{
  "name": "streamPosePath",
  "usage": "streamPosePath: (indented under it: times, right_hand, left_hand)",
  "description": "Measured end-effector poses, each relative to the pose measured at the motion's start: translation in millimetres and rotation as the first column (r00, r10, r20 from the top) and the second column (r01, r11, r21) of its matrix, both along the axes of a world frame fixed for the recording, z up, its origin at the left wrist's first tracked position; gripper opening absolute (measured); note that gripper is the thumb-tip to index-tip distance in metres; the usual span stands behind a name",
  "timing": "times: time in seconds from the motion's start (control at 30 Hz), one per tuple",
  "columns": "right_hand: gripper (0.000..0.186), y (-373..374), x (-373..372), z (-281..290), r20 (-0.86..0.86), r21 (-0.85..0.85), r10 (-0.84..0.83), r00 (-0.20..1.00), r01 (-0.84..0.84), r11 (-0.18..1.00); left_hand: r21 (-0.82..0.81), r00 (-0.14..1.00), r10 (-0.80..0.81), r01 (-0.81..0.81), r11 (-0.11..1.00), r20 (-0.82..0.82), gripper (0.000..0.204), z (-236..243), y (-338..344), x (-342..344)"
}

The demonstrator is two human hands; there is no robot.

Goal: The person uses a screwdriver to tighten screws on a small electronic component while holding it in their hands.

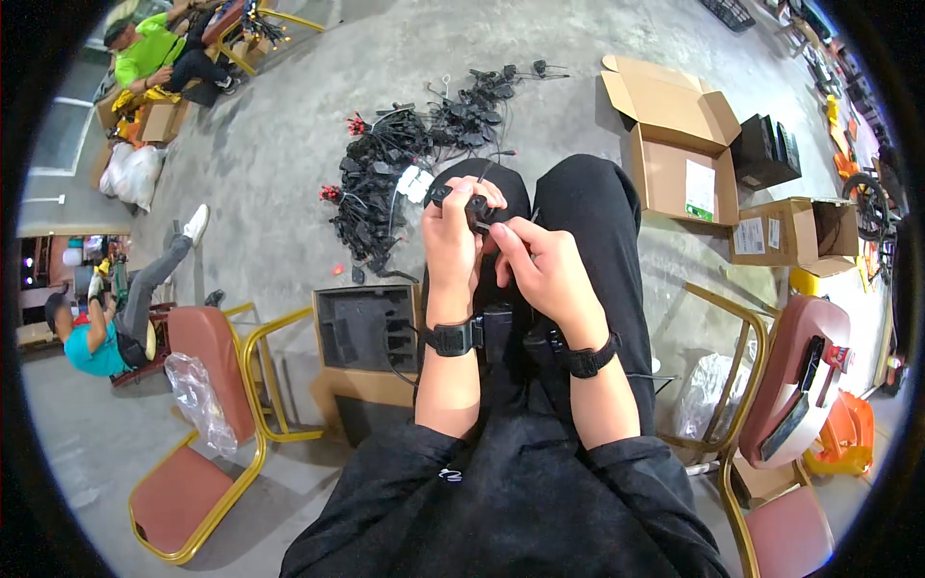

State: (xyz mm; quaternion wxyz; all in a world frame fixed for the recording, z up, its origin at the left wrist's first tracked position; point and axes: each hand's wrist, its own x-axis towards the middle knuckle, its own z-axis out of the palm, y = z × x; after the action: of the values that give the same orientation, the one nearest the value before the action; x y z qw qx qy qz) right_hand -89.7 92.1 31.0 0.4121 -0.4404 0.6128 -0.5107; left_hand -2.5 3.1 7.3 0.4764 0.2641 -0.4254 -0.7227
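Note:
Above my knees, my left hand (453, 226) is closed round a small black device (476, 209) with rounded black parts. A thin dark cable rises from it toward the floor pile. My right hand (547, 265) meets it from the right, thumb and forefinger pinched at the device's lower edge. A short thin piece shows at those fingertips, too small to name. Both wrists wear black straps. Beyond my knees, a heap of black cabled parts (371, 183) lies on the concrete floor, with red tips on some leads.
An open cardboard box (674, 135) and a smaller carton (776, 231) lie at the right. Padded chairs with gold frames stand at left (207, 376) and right (800, 376). A foam-lined box (366, 328) is beside my left leg. Two people (149, 53) sit farther left.

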Motion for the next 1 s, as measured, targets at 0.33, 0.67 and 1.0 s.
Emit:
streamPosePath:
  times: [0.33, 0.67, 1.0]
  right_hand:
    - [0.010, -8.4, 1.0, -18.2, -0.498, -0.422, -0.233, 0.835, 0.001, 0.906]
    - [0.018, -3.1, -0.1, -0.7, 0.107, 0.070, -0.011, 0.994, 0.003, 0.998]
    - [0.008, -8.3, 3.7, -15.6, -0.470, -0.453, -0.270, 0.840, 0.032, 0.891]
  left_hand:
    - [-0.003, 0.998, -0.009, 0.009, 1.000, -0.065, 0.025, -2.3, -0.6, 1.1]
    - [0.044, 0.996, -0.004, 0.008, 0.999, -0.093, 0.023, -2.3, -2.0, 0.9]
    - [0.019, 0.997, 0.018, -0.016, 1.000, -0.076, 0.024, 1.7, 1.0, 4.2]
